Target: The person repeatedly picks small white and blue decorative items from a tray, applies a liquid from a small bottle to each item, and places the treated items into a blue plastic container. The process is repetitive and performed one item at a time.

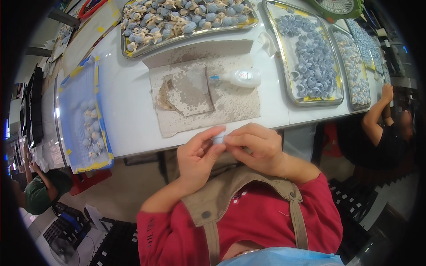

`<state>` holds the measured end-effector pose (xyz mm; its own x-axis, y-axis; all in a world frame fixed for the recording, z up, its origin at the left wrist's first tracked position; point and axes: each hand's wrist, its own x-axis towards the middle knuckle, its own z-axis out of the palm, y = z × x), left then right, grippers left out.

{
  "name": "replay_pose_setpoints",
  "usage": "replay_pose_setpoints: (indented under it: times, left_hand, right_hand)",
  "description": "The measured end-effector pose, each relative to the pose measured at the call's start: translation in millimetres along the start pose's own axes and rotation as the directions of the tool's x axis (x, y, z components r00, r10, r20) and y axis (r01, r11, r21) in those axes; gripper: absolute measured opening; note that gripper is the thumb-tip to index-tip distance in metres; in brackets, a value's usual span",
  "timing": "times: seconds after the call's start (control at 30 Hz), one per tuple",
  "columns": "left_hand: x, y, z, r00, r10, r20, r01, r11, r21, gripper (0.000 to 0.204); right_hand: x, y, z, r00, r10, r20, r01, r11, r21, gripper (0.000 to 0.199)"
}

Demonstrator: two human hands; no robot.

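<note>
Pinched between both hands, a small pale-blue piece [218, 139] sits at the table edge: left hand [197, 155] at its 8 o'clock, right hand [257, 148] at 4. Glue bottle [242, 77] lies at 12 on stained cardboard [230, 104].

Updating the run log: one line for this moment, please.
left hand: pinching small blue piece | right hand: pinching same piece | glue bottle: lying on stained mat

A long white worktable over a pale floor.
The table [128, 106] fills the view from nine to two o'clock. Grey floor [120, 195] shows at seven o'clock, black crates [115, 244] beside it, and a green fan [339, 6] at one o'clock.
</note>
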<state>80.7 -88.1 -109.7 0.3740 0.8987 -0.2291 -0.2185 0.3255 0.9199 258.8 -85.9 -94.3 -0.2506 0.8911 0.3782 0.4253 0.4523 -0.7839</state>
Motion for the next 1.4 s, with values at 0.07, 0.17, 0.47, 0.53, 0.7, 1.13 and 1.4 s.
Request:
replay_pose_setpoints:
  times: [0.07, 0.17, 0.47, 0.53, 0.7, 1.13, 1.4]
  left_hand:
    - [0.8, 0.8, 1.7, 0.998, 0.06, -0.015, -0.06, 0.998, 0.011, 0.03]
    - [-0.4, 0.0, 0.6, 0.996, 0.081, -0.032, -0.08, 0.996, 0.037, 0.03]
    - [-2.9, -2.9, -1.7, 0.993, 0.111, -0.038, -0.098, 0.964, 0.246, 0.032]
    - [-1.3, -1.0, 5.9, 0.996, 0.049, -0.073, -0.046, 0.998, 0.04, 0.035]
    - [-2.6, 3.4, 3.9, 0.999, -0.041, -0.021, 0.039, 0.998, -0.052, 0.039]
    - [-3.8, 2.0, -3.7, 0.994, 0.112, 0.01, -0.113, 0.987, 0.117, 0.035]
    - [1.7, 8.6, -3.0, 0.981, 0.175, 0.087, -0.179, 0.983, 0.04, 0.041]
  right_hand:
    - [0.3, 4.7, -1.3, 1.0, -0.008, 0.022, 0.008, 0.999, 0.036, 0.025]
    - [1.5, 11.2, -3.1, 0.998, -0.052, 0.028, 0.05, 0.997, 0.063, 0.025]
    - [-5.2, 8.5, 5.2, 0.999, -0.005, -0.035, 0.008, 0.997, 0.077, 0.024]
    - [-6.7, 8.4, 6.7, 0.998, -0.002, -0.06, 0.006, 0.997, 0.075, 0.025]
    - [-8.9, 5.9, 5.9, 0.995, -0.06, -0.084, 0.063, 0.998, 0.032, 0.027]
    - [5.5, 7.6, -4.2, 0.967, -0.255, 0.006, 0.255, 0.967, 0.004, 0.027]
    - [8.6, 14.7, -4.5, 0.99, 0.122, 0.075, -0.142, 0.907, 0.396, 0.051]
